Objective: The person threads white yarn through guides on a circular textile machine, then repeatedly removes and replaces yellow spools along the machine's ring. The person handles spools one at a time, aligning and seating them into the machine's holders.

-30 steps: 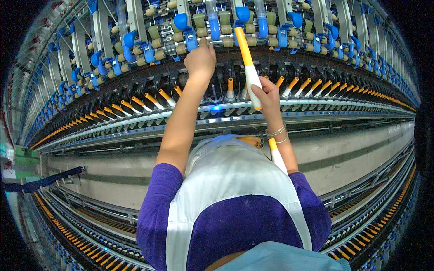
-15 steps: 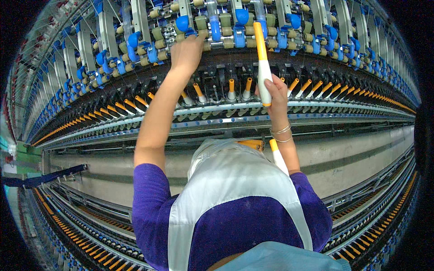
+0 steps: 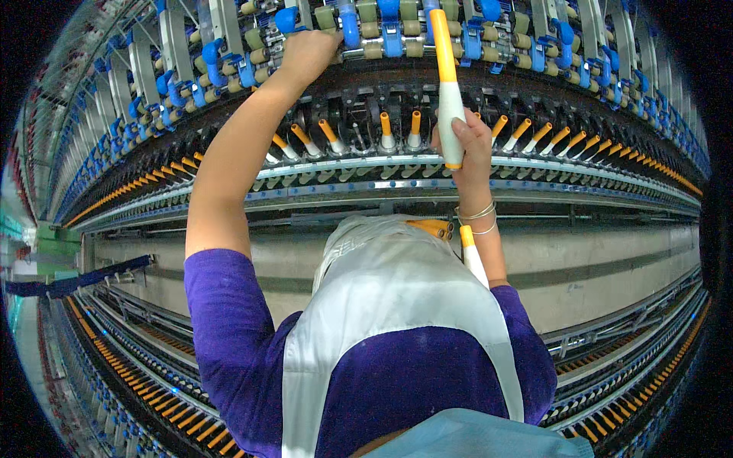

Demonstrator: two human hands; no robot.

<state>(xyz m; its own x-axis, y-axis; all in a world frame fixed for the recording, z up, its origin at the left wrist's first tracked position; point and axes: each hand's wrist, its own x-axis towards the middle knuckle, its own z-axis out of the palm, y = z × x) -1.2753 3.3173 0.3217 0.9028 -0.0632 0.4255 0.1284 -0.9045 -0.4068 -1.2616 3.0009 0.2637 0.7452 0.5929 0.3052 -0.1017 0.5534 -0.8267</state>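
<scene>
My right hand (image 3: 466, 141) is closed round a bobbin (image 3: 450, 107), an orange tube with white yarn wound on its lower part, held upright in front of the spinning frame. My left hand (image 3: 309, 55) reaches up to the drafting rollers (image 3: 372, 50), beside a blue tube-shaped part (image 3: 348, 24). Its fingers are curled together at the rollers; the fingertips are partly hidden, and whatever they grip does not show. Below the rollers stands a row of bobbins with orange tops, including one bobbin (image 3: 416, 130) between my hands.
A metal rail (image 3: 366, 162) runs along under the bobbin row. Orange tubes (image 3: 434, 227) and another white-wound bobbin (image 3: 473, 259) stick out at my white apron (image 3: 382, 282). Behind me is a second machine with orange-topped bobbins (image 3: 175, 412). A dark blue bar (image 3: 80, 281) juts in at left.
The machine sits higher in the picture. My left elbow has swung outward to the left, and that hand stays at the rollers. My right hand still holds the bobbin upright.
</scene>
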